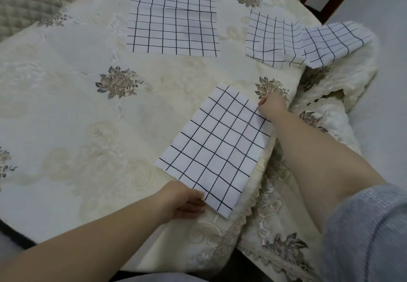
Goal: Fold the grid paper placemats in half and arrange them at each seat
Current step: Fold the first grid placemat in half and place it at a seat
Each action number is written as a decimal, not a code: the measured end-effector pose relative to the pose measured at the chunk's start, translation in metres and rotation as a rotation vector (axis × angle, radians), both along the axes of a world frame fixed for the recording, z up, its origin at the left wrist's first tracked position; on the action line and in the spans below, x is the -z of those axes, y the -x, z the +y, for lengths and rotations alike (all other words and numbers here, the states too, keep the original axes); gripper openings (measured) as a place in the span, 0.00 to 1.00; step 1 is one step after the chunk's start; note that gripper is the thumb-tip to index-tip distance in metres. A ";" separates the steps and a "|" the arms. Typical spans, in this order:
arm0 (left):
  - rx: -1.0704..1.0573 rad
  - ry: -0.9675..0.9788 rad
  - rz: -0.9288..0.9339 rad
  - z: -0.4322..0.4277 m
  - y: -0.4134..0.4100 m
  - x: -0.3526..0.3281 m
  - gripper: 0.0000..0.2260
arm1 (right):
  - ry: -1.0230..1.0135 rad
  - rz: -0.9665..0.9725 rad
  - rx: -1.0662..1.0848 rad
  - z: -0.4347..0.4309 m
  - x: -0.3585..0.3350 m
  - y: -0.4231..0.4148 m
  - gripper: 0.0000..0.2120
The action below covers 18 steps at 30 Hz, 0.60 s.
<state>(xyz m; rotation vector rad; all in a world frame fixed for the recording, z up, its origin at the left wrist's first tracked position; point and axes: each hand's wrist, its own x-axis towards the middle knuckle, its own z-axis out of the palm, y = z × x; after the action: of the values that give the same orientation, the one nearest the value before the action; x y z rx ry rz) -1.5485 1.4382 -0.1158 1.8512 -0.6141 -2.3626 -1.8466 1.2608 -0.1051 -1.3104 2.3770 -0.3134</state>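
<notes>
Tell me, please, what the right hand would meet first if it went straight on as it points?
The right hand points up-left over bare tablecloth; next in line is probably the middle placemat, though it might just miss.

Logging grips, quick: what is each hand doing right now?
Left hand: grips the near corner of the nearest placemat.
Right hand: pinches its far corner.

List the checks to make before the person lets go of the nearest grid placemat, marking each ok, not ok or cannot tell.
1. Nearest placemat flat on the tablecloth: ok.
2. Left hand and right hand each hold a corner: ok.
3. Its folded layers aligned: cannot tell.
4. Right placemat lying flat: not ok, it droops over the edge.
5. Far placemat neatly halved: cannot tell.
</notes>
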 end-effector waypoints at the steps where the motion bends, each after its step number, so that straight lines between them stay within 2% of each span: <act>1: 0.023 0.003 0.001 -0.001 -0.001 0.000 0.09 | 0.006 0.008 -0.006 0.001 0.000 0.000 0.12; 5: 0.190 -0.007 0.032 -0.009 -0.017 -0.004 0.10 | 0.060 -0.008 0.011 0.011 -0.002 -0.003 0.11; 9: 0.397 0.117 -0.069 -0.031 -0.042 -0.013 0.11 | 0.085 -0.083 0.093 0.033 -0.008 -0.007 0.14; 13: 0.302 0.276 -0.090 -0.061 -0.056 -0.030 0.10 | 0.138 -0.193 0.186 0.066 -0.013 -0.021 0.14; 18: 0.135 0.528 -0.118 -0.098 -0.053 -0.045 0.08 | 0.233 -0.400 0.402 0.120 -0.016 -0.056 0.13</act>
<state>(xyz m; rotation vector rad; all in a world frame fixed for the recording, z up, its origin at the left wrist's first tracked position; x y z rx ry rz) -1.4952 1.3399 -0.0706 1.7467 -1.2649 -1.9044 -1.7901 1.3805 -0.0891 -0.7500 2.2787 -0.9022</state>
